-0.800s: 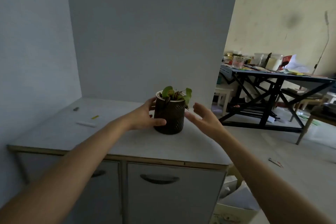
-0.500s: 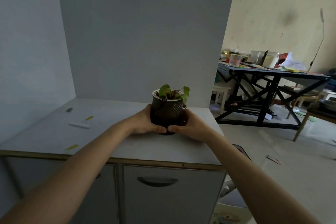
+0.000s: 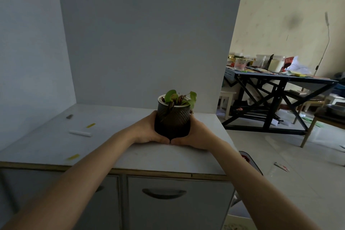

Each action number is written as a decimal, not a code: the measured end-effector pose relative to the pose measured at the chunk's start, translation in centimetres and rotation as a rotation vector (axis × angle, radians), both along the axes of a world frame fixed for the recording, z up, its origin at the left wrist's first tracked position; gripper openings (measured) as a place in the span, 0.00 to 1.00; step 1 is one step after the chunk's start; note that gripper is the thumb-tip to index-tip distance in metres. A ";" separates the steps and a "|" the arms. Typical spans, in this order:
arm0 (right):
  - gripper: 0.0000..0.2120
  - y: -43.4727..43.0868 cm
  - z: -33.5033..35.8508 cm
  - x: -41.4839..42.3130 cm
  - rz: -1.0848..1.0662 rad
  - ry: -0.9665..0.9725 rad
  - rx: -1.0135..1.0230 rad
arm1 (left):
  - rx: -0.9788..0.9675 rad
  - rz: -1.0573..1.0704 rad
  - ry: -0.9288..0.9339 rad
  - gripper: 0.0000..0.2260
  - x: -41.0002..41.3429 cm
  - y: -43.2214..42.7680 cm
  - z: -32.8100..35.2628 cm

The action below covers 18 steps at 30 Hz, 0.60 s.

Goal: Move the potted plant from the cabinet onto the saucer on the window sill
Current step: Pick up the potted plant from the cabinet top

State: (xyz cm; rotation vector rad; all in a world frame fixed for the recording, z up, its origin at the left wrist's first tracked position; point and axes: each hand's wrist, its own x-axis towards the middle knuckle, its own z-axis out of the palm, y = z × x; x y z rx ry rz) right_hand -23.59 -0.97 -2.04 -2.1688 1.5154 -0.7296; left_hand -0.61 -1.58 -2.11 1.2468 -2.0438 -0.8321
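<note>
A small plant with green leaves grows in a dark textured pot (image 3: pixel 173 120) with a pale rim. The potted plant is over the right part of the grey cabinet top (image 3: pixel 104 147). My left hand (image 3: pixel 147 131) wraps its left side and my right hand (image 3: pixel 196 134) wraps its right side, thumbs meeting below its front. I cannot tell whether the pot's base still touches the cabinet. No saucer or window sill is in view.
On the cabinet's left lie a white stick (image 3: pixel 80 133), two yellow strips (image 3: pixel 91 125) and a small dark piece (image 3: pixel 69 116). Grey walls close the back and left. To the right, a dark cluttered table (image 3: pixel 280 78) and a stool (image 3: pixel 226 97) stand on a pale floor.
My right hand closed onto the pot's right side, joining the left hand that was touching it. Both hands now cup the pot, which sits slightly higher in view.
</note>
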 end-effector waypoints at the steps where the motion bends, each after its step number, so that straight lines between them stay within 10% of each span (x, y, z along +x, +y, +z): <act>1: 0.60 0.0 0.0 0.0 0.001 -0.008 -0.006 | -0.001 0.005 0.007 0.49 0.0 0.0 0.0; 18: 0.50 0.6 2.6 -0.7 0.080 -0.139 -0.067 | -0.023 0.048 0.080 0.43 -0.5 1.1 3.4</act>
